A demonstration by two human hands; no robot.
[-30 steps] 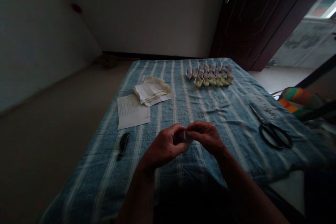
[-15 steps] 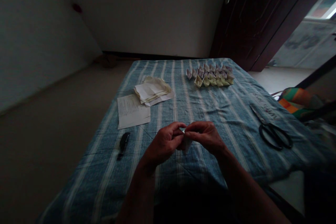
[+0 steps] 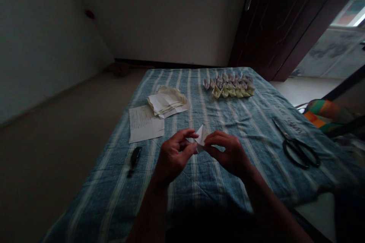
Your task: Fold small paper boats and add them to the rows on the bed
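Note:
A small white folded paper boat (image 3: 202,135) is held up over the table between my two hands, its pointed middle standing upward. My left hand (image 3: 177,151) is closed on its left end, thumb and fingers pinching it. On the other end, the fingers and thumb of my right hand (image 3: 225,148) are pinched too. Farther back on the right stand several similar folded paper boats (image 3: 232,85) in close rows, the front row yellowish, those behind pale purple and white.
Loose paper sheets (image 3: 168,102) lie stacked at the left, overlapping a printed sheet (image 3: 145,123). A black folded knife or cutter (image 3: 135,156) rests nearer me. Large black-handled scissors (image 3: 299,152) lie right on the striped blue tablecloth (image 3: 182,182). A dark door (image 3: 273,19) stands behind.
My hands have drawn slightly apart, and the folded paper now shows upright with its point up, where before it was mostly hidden by my fingers. The view has tipped up a little.

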